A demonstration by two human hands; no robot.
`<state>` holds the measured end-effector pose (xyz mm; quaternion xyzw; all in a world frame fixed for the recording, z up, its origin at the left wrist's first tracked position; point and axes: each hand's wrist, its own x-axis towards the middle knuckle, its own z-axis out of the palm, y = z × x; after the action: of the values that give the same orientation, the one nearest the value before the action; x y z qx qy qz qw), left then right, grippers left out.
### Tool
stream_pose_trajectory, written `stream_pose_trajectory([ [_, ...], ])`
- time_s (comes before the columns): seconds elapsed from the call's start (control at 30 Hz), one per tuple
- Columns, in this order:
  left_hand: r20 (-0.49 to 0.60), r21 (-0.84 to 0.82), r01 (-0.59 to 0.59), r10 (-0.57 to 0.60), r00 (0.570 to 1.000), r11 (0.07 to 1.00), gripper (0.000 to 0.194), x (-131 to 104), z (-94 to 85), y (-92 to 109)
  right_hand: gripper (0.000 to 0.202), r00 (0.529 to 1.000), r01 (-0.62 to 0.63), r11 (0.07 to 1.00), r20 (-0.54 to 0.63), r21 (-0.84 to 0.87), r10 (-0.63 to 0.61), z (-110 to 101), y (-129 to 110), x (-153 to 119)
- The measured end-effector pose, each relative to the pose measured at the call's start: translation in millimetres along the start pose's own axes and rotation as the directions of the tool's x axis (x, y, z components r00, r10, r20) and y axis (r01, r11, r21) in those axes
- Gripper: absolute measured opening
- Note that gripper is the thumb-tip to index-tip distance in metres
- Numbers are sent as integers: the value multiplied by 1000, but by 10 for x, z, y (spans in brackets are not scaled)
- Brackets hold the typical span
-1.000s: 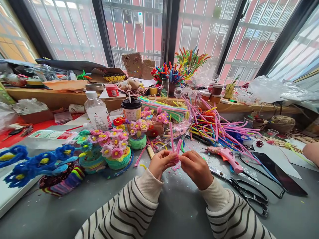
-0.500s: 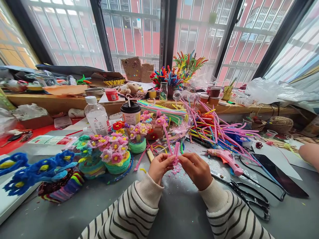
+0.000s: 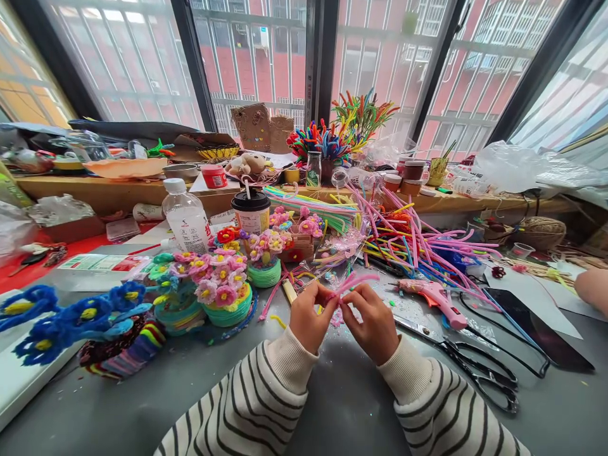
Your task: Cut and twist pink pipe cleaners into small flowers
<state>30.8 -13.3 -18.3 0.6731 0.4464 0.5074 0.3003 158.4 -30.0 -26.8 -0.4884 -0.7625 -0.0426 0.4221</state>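
Observation:
Pink pipe cleaners (image 3: 361,278) are pinched between my two hands, close above the grey table; their free ends point up and to the right. My left hand (image 3: 311,316) grips them with thumb and fingertips. Close beside it, my right hand (image 3: 369,322) pinches the same pink strands, the fingertips of both hands nearly touching. Pink bits lie on the table just behind the fingers. To the left stands a pot of pink fuzzy flowers (image 3: 223,282), and a pink glue gun (image 3: 434,301) lies to the right.
Black-handled scissors (image 3: 468,361) and a dark phone (image 3: 536,329) lie at the right. Blue flowers (image 3: 88,316) stand left. Behind are a bottle (image 3: 186,218), a lidded cup (image 3: 251,215) and a heap of pipe cleaners (image 3: 413,240). Another person's hand (image 3: 593,290) shows at the right edge.
The pink strands have swung from upright to leaning right. My hands have turned and their fingertips are closer together. The view has shifted slightly.

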Motion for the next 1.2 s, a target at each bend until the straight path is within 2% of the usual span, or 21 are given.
stream_pose_trajectory([
  [0.07,-5,178,-148,151,989,973,8,-13,-8,5,13,985,-172,965,45,199,166,29,-30,3],
  [0.1,3,239,-216,222,975,947,7,-17,-11,5,12,963,-269,911,87,312,255,36,-46,11],
  [0.13,16,283,-279,287,958,918,7,-19,-12,4,13,922,-386,819,155,425,354,39,-61,21],
  [0.17,32,311,-337,345,938,889,8,-21,-13,2,15,859,-507,680,251,529,446,37,-72,31],
  [0.2,52,325,-388,393,918,862,10,-21,-11,0,17,777,-615,498,365,611,512,32,-78,41],
  [0.23,74,331,-429,430,900,841,12,-22,-10,-2,19,687,-697,293,495,654,531,26,-78,49],
  [0.27,95,328,-456,451,887,827,13,-21,-7,-2,21,604,-751,93,622,654,499,20,-72,56],
  [0.3,108,318,-463,454,885,827,14,-20,-6,-1,22,541,-777,-72,722,625,432,17,-61,60],
  [0.33,108,299,-446,435,894,843,13,-18,-5,1,23,503,-789,-185,788,586,356,16,-46,63],
  [0.37,97,267,-400,389,916,877,11,-15,-6,5,24,484,-796,-242,823,555,297,18,-29,64],
  [0.4,78,216,-326,317,945,920,8,-10,-8,9,24,480,-802,-248,834,543,273,20,-12,64],
  [0.43,57,145,-229,223,973,962,7,-4,-12,12,23,496,-805,-204,820,558,286,22,2,64],
  [0.47,42,58,-122,120,992,991,7,4,-17,15,22,531,-799,-115,782,591,326,21,14,62],
  [0.5,41,-37,-17,18,999,999,10,13,-21,17,20,586,-779,18,718,627,376,15,22,59],
  [0.57,64,-207,148,-138,988,967,15,32,-27,17,15,743,-663,379,507,646,436,-10,31,52],
  [0.63,91,-307,234,-217,972,922,19,46,-25,11,13,893,-449,725,265,523,362,-47,32,39],
  [0.7,100,-339,263,-244,965,903,21,50,-18,2,17,975,-223,917,99,330,201,-75,31,24],
  [0.77,95,-325,259,-241,966,910,22,44,-10,-12,17,998,-54,983,37,175,48,-81,36,9],
  [0.9,82,-263,229,-215,973,937,21,22,4,-49,14,991,133,991,16,0,-133,-45,65,-5],
  [1.03,72,-224,211,-200,977,952,21,15,8,-71,11,982,189,980,13,-56,-189,-28,77,-1],
  [1.2,79,-188,174,-161,984,967,18,17,1,-35,9,987,158,986,28,-62,-156,-36,35,-3],
])
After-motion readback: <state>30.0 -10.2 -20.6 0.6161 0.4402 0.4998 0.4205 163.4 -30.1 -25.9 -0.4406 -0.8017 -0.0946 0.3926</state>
